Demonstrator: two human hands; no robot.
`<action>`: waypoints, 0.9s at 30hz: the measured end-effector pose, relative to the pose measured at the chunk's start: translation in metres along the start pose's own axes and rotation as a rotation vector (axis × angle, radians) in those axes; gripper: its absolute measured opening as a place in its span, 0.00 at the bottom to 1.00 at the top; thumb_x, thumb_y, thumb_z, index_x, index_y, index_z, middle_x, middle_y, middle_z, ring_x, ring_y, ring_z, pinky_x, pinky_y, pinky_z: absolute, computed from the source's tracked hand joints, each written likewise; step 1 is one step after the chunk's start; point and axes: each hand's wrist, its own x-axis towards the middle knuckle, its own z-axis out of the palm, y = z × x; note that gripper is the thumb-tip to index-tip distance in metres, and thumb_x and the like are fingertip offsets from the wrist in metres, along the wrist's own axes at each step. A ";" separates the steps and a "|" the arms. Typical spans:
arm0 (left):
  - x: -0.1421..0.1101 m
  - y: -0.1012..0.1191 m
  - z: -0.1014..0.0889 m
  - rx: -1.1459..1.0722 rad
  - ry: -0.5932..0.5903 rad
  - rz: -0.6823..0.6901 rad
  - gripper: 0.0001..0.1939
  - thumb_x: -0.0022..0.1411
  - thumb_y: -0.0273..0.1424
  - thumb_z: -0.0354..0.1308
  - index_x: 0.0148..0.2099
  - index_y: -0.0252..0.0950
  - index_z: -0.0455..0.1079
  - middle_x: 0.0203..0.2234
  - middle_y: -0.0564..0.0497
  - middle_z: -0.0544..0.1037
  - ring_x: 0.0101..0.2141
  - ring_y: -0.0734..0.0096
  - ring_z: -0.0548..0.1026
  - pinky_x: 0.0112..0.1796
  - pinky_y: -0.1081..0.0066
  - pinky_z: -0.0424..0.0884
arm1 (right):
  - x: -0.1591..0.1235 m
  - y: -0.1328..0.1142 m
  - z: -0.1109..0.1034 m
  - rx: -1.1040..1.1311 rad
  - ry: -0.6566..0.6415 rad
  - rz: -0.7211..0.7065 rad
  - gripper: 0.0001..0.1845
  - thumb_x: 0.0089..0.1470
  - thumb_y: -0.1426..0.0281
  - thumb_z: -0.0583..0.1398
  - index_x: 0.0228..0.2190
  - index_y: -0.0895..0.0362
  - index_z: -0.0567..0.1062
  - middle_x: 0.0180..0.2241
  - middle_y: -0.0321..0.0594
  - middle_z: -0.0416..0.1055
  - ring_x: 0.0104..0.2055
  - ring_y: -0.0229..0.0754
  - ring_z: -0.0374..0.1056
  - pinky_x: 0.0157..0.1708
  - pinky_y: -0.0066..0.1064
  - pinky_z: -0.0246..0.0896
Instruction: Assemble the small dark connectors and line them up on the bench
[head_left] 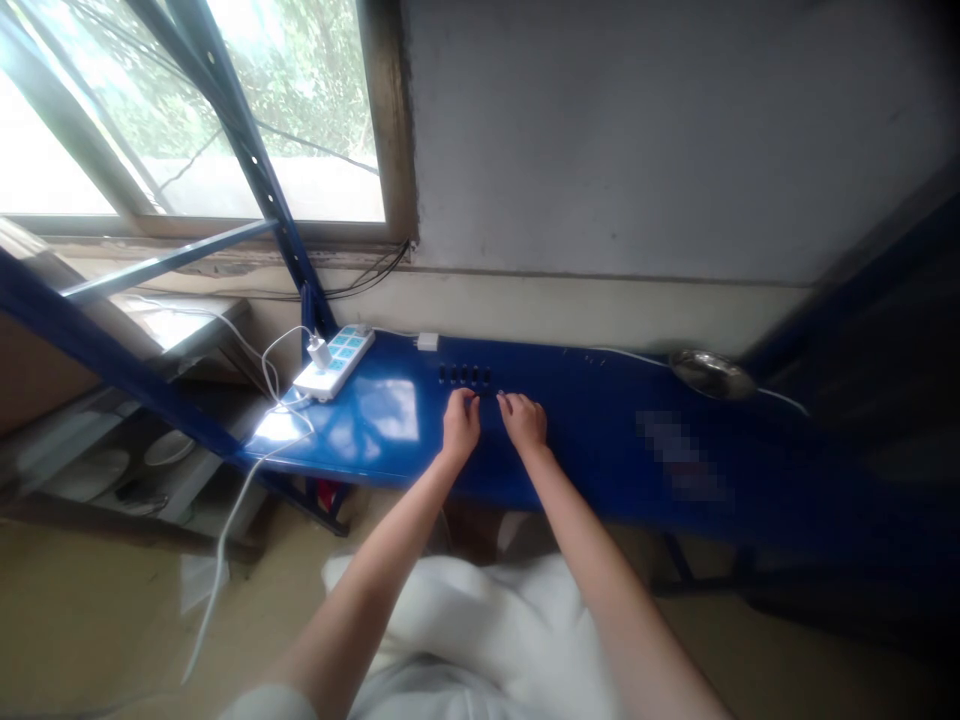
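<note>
My left hand (460, 422) is over the blue tabletop (420, 455), its thumb and fingers pinched together. Whatever it grips, if anything, is too small to name. Just to the right is my right hand (526, 422), also closed in a pinch; a tiny pale spot shows at its fingertips, but its kind cannot be made out. The two hands are apart, with fingertips facing each other. Right beyond them, several small dark pieces (464, 376) stand or lie in a short row on the tabletop.
At the left end lies a white power strip (346, 355) with a charger (319, 352) plugged in. A white adapter (427, 342) and a shiny metal bowl (711, 373) sit along the back. Blue frame posts (255, 160) rise at left; a white cable (225, 540) hangs down.
</note>
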 end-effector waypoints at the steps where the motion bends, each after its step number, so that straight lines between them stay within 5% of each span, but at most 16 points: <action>1: 0.000 -0.001 0.000 -0.012 0.003 -0.010 0.10 0.62 0.35 0.45 0.41 0.35 0.61 0.33 0.47 0.70 0.28 0.74 0.69 0.33 0.72 0.66 | 0.000 0.000 0.001 0.002 -0.002 -0.017 0.22 0.60 0.62 0.46 0.28 0.58 0.75 0.27 0.44 0.71 0.26 0.37 0.63 0.29 0.28 0.47; 15: 0.001 0.000 -0.001 -0.096 -0.012 -0.080 0.11 0.61 0.37 0.47 0.40 0.35 0.62 0.29 0.49 0.70 0.24 0.76 0.68 0.30 0.73 0.65 | -0.001 0.001 0.001 0.036 0.001 -0.064 0.22 0.60 0.62 0.46 0.28 0.58 0.75 0.27 0.43 0.70 0.26 0.37 0.62 0.28 0.28 0.47; 27: 0.001 0.001 -0.002 -0.038 -0.015 0.012 0.12 0.62 0.35 0.45 0.43 0.35 0.64 0.35 0.46 0.72 0.31 0.73 0.71 0.34 0.72 0.68 | -0.001 0.003 0.003 0.038 -0.002 -0.059 0.20 0.59 0.62 0.47 0.34 0.56 0.76 0.29 0.43 0.70 0.27 0.38 0.63 0.29 0.28 0.50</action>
